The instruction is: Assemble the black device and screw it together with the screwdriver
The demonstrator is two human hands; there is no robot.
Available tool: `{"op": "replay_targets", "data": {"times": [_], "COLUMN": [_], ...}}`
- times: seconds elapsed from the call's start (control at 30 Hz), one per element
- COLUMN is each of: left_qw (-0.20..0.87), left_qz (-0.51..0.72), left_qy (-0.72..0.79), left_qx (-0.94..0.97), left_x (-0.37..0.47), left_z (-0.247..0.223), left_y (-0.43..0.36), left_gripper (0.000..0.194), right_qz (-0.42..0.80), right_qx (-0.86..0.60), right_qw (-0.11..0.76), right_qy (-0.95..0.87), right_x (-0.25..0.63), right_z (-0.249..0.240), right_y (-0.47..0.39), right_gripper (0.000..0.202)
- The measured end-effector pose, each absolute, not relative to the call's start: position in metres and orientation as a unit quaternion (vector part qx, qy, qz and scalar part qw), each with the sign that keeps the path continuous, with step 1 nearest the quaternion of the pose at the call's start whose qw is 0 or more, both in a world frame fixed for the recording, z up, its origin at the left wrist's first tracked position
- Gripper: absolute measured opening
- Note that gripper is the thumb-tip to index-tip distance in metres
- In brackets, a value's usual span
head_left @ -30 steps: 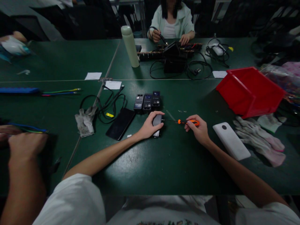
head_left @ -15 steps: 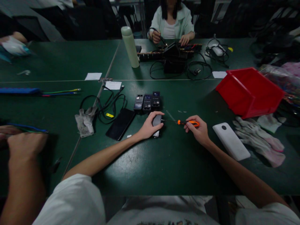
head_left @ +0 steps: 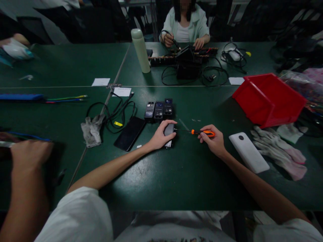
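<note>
My left hand (head_left: 161, 135) is wrapped round a small dark rectangular device (head_left: 169, 130) on the table, thumb and fingers at its sides. In my right hand (head_left: 211, 138) is a screwdriver (head_left: 195, 131) with an orange and black handle. Its thin shaft points left, and the tip meets the device's right side near the top; whether it sits in a screw is too small to tell. Just beyond my left hand stand three similar black modules (head_left: 158, 110) in a row. A black smartphone (head_left: 130, 133) lies left of my left hand.
A red bin (head_left: 267, 101) stands at the right, above work gloves (head_left: 280, 151) and a white power bank (head_left: 249, 152). Black cables (head_left: 118, 112) and a grey glove (head_left: 92, 131) lie left. A pale green bottle (head_left: 140, 50) stands upright near a co-worker across the table. Another person's arm (head_left: 27, 181) reaches in at left.
My hands, the device and the screwdriver stay almost exactly in place. At the far left, the other person's hand has shifted slightly.
</note>
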State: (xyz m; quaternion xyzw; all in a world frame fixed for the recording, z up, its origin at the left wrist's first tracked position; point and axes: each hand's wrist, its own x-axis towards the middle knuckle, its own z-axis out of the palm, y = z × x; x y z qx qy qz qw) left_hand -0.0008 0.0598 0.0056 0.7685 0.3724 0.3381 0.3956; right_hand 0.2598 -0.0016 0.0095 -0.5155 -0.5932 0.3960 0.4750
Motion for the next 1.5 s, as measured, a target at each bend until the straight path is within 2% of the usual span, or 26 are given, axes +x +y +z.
{"op": "replay_targets", "data": {"times": [0.7,1.13,1.5], "left_qw": [0.39,0.386,0.393], "left_qz": [0.335,0.331,0.329], "left_qy": [0.385,0.383,0.378], "left_qx": [0.766,0.771,0.771], "left_x": [-0.001,-0.001,-0.001], "left_z": [0.005,0.006,0.008], "left_y": [0.061,0.061,0.06], "left_gripper": [0.04,0.04,0.044], "right_qz": [0.396,0.461,0.435], "right_qx": [-0.504,-0.475,-0.526], "right_qw": [0.48,0.507,0.462], "right_qy": [-0.599,-0.552,-0.566], "right_x": [0.263,0.263,0.259], "right_z": [0.002,0.002,0.01], "right_y": [0.0,0.002,0.002], "right_gripper": [0.023,0.021,0.021]}}
